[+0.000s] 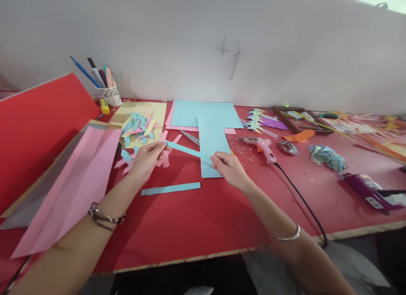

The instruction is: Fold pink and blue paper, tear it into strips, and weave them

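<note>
Over the flat red tabletop (177, 227), the left hand (147, 158) and right hand (231, 168) pinch a narrow pale-blue paper strip (187, 150) that hard pulling could tear.

The red worktop (177, 227) bears a blue paper strip (171, 188) below centre, a pink glue gun (265, 149) right of centre, and a patterned cup (111, 96) upper left.

Now holds a blue paper strip (187, 150) straight between left hand (147, 158) and right hand (229, 166), over the red tabletop (165, 227), near a second strip (171, 188).
</note>
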`<state>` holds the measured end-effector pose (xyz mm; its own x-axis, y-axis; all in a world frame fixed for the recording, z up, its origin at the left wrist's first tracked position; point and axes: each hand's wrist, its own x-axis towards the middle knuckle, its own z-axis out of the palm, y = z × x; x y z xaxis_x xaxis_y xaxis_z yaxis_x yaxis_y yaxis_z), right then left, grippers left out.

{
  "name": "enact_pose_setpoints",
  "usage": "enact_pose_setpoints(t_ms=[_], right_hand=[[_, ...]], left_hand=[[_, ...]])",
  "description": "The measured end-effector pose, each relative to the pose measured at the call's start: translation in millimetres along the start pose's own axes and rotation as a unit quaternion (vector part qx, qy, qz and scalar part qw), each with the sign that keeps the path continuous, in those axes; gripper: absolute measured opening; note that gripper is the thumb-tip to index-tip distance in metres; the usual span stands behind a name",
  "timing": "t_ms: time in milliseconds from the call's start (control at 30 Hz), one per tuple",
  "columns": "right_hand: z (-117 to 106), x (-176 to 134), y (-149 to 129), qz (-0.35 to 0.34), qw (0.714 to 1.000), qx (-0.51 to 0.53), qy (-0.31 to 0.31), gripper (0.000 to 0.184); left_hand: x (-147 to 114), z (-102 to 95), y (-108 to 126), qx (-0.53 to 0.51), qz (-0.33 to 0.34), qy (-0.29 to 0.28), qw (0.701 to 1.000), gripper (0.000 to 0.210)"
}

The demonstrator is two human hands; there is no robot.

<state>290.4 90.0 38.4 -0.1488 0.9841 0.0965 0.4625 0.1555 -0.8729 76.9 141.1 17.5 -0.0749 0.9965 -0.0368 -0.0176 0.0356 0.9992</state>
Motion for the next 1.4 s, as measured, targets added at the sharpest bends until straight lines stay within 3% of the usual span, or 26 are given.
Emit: enact_pose_setpoints(t_ms=[100,367,500,567,667,733,800,867,933,1033,1133,1233,1400], right_hand=[[1,-1,-1,-0.038,0.999,-0.026,-0.008,0.03],[-1,-2,-3,-0.048,0.998,0.019,0.029,0.04],[-15,-2,-7,-0.099,0.986,-0.116,0.059,0.03],[-25,-4,-8,-0.124,0.953,-0.272,0.054,0.021],[-42,-8,-6,-0.13,0.859,-0.494,-0.008,0.038],[-51,-11,-1,-0.106,0.804,-0.584,-0.044,0.048],[-56,-12,6,-0.087,0.769,-0.63,-0.063,0.052],[-58,-11,13,-0.093,0.756,-0.643,-0.074,0.049],[-57,-9,19,-0.115,0.756,-0.64,-0.075,0.041],[-55,-5,24,-0.158,0.757,-0.631,-0.063,0.027],[-54,-4,27,-0.205,0.76,-0.615,-0.045,0.021],[-51,-7,27,-0.273,0.766,-0.582,-0.019,0.022],[-37,-32,-3,-0.407,0.762,-0.49,0.117,0.022]], left_hand=[[1,-0.8,-2,0.005,0.008,-0.003,1.0,0.017],[1,3.3,3,-0.02,-0.005,-0.002,1.0,0.018],[3,5.8,4,-0.023,-0.026,0.03,0.999,0.014],[2,5.4,6,-0.014,-0.036,0.043,0.998,0.013],[-7,2.2,14,0.01,-0.042,0.044,0.998,0.015],[-18,-1.8,21,0.04,-0.036,0.034,0.998,0.025],[-32,-7.0,26,0.108,-0.002,0.012,0.994,0.045],[-46,-12.0,26,0.257,0.071,-0.064,0.962,0.052],[-59,-15.3,22,0.392,0.125,-0.158,0.897,0.046],[-70,-15.0,14,0.504,0.15,-0.228,0.82,0.037],[-72,-9.6,13,0.57,0.145,-0.223,0.778,0.029],[-70,-3.1,15,0.605,0.134,-0.211,0.756,0.023],[-58,4.4,9,0.64,0.162,-0.142,0.737,0.02]])
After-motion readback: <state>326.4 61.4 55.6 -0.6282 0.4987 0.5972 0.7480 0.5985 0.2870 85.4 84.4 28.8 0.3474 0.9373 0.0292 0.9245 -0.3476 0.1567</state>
